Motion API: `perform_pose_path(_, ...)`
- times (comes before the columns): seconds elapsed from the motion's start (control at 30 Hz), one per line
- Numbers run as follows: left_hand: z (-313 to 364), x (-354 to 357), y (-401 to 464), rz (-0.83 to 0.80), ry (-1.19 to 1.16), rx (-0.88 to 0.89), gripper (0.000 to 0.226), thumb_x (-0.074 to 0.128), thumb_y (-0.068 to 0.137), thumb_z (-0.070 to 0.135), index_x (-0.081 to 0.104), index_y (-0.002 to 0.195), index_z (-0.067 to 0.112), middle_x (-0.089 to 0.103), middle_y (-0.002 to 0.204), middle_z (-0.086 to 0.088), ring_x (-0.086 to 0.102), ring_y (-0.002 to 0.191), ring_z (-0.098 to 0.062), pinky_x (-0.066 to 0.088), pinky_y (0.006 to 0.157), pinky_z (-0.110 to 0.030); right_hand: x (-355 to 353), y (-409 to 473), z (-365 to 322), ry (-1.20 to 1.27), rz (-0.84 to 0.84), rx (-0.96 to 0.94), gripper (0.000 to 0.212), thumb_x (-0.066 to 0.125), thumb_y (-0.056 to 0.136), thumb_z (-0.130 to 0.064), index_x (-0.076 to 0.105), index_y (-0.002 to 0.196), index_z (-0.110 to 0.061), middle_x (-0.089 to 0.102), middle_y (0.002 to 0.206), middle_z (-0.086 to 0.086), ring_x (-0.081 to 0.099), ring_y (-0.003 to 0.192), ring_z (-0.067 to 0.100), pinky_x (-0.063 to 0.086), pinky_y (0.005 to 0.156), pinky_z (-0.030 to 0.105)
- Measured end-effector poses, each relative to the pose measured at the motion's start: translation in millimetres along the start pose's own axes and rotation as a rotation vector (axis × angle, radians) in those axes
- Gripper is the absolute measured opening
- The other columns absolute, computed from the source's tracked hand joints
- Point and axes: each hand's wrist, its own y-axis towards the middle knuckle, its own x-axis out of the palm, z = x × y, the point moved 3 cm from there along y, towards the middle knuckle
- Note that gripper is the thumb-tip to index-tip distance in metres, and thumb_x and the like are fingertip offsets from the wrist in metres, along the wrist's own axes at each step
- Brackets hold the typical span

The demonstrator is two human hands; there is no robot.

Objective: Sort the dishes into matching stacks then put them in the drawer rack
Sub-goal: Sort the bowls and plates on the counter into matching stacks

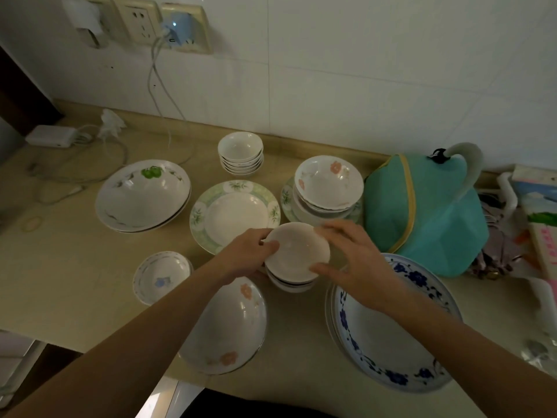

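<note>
Seen from above, a person stands at a beige kitchen surface (75, 267) spread with dishes partly sorted by pattern. Both hands hold one small plain white ceramic bowl (297, 251) at the centre, directly over a short stack of similar bowls (291, 283), seemingly to nest it with its match. The left hand (247, 254) pinches the bowl's left rim, thumb on top. The right hand (352, 260) curls round its right side, thumb on the near edge. In the dim light it is hard to tell whether the bowl already touches the stack.

Around it lie other groups: a stack of small white bowls (240, 152) near the wall, wide shallow bowls with a green motif (143, 196) at left, a green-bordered plate (235, 214), pink-flowered bowls (328, 182) at right, one more pink-flowered bowl (226, 327) nearest, and blue-flowered plates (391, 336) under the right forearm. No drawer rack is visible.
</note>
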Motion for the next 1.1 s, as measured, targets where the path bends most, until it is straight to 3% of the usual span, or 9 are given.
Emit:
perform_pose_path(0.07, 3.4, 1.9, -0.4, 0.017, 0.085, 0.026, 0.033, 0.048, 0.105, 0.028, 0.059, 0.135, 0.019, 0.068, 0.116, -0.01, 0.068, 0.103, -0.03, 0.062, 0.081, -0.051, -0.8, 9.9, 4.0, 0.136, -0.093, 0.202, 0.062, 0.068, 0.092, -0.047, 0.049, 0.146, -0.022, 0.059, 0.131, -0.002, 0.058, 0.116, 0.014, 0.051, 0.1, 0.034)
perform_pose_path(0.13, 6.2, 3.0, -0.3, 0.036, 0.144, 0.041, 0.034, 0.046, 0.106, 0.028, 0.059, 0.134, 0.016, 0.066, 0.119, -0.012, 0.066, 0.106, -0.032, 0.06, 0.085, -0.053, 0.1, 19.9, 5.1, 0.181, -0.174, 0.277, 0.041, 0.062, 0.098, -0.041, 0.059, 0.135, -0.022, 0.069, 0.115, -0.003, 0.067, 0.102, 0.016, 0.057, 0.091, 0.039)
perform_pose_path(0.17, 7.2, 3.3, 0.0, 0.049, 0.168, 0.047, 0.034, 0.046, 0.106, 0.028, 0.059, 0.134, 0.014, 0.066, 0.12, -0.014, 0.065, 0.107, -0.033, 0.058, 0.089, -0.054, 0.3, 23.8, 4.1, 0.162, -0.2, 0.29, 0.031, 0.057, 0.101, -0.038, 0.065, 0.124, -0.02, 0.071, 0.108, -0.001, 0.069, 0.097, 0.019, 0.058, 0.088, 0.043)
perform_pose_path(0.27, 9.4, 5.8, 1.5, 0.098, 0.209, 0.072, 0.034, 0.045, 0.107, 0.027, 0.059, 0.133, 0.012, 0.065, 0.121, -0.015, 0.064, 0.108, -0.034, 0.055, 0.092, -0.055, 3.0, 32.7, 3.8, 0.127, -0.233, 0.323, 0.031, 0.052, 0.104, -0.032, 0.07, 0.107, -0.008, 0.073, 0.096, 0.012, 0.071, 0.089, 0.027, 0.059, 0.083, 0.05)
perform_pose_path(0.43, 12.2, 13.7, 4.6, 0.171, 0.208, 0.095, 0.033, 0.045, 0.106, 0.025, 0.06, 0.13, 0.008, 0.065, 0.117, -0.018, 0.064, 0.105, -0.036, 0.056, 0.087, -0.055, -1.7, 42.0, 6.8, 0.052, -0.152, 0.28, 0.028, 0.051, 0.104, -0.025, 0.067, 0.087, -0.01, 0.068, 0.08, 0.009, 0.067, 0.076, 0.027, 0.059, 0.071, 0.041)
perform_pose_path(0.57, 20.7, 17.2, 8.6, 0.205, 0.211, 0.114, 0.033, 0.045, 0.106, 0.026, 0.061, 0.128, 0.008, 0.066, 0.114, -0.017, 0.065, 0.102, -0.036, 0.058, 0.082, -0.055, -7.6, 45.5, 14.1, 0.06, -0.099, 0.277, 0.028, 0.052, 0.102, -0.022, 0.067, 0.084, -0.007, 0.066, 0.074, 0.013, 0.067, 0.072, 0.028, 0.059, 0.071, 0.048)
perform_pose_path(0.73, 22.7, 12.8, 11.2, 0.165, 0.158, 0.107, 0.028, 0.048, 0.105, 0.024, 0.063, 0.125, 0.012, 0.067, 0.107, -0.014, 0.07, 0.089, -0.032, 0.063, 0.062, -0.05, -6.4, 42.6, 18.4, 0.153, -0.071, 0.29, 0.028, 0.053, 0.102, -0.024, 0.07, 0.09, -0.005, 0.07, 0.079, 0.015, 0.07, 0.077, 0.03, 0.059, 0.073, 0.052)
perform_pose_path(0.87, 17.8, 9.6, 13.9, 0.122, 0.113, 0.093, 0.027, 0.051, 0.104, 0.023, 0.065, 0.126, 0.015, 0.068, 0.108, -0.011, 0.07, 0.093, -0.028, 0.064, 0.065, -0.046, -4.1, 38.5, 20.9, 0.232, -0.097, 0.32, 0.028, 0.053, 0.102, -0.028, 0.073, 0.095, -0.01, 0.072, 0.082, 0.011, 0.072, 0.079, 0.026, 0.062, 0.074, 0.049)
perform_pose_path(1.1, 15.5, -0.5, 24.0, 0.017, 0.02, -0.011, 0.024, 0.057, 0.1, 0.022, 0.067, 0.122, 0.021, 0.073, 0.101, -0.006, 0.073, 0.088, -0.022, 0.065, 0.07, -0.042, -4.2, 42.8, 30.5, 0.296, -0.146, 0.358, 0.036, 0.053, 0.104, -0.033, 0.071, 0.094, -0.003, 0.073, 0.087, 0.016, 0.073, 0.082, 0.026, 0.062, 0.079, 0.049)
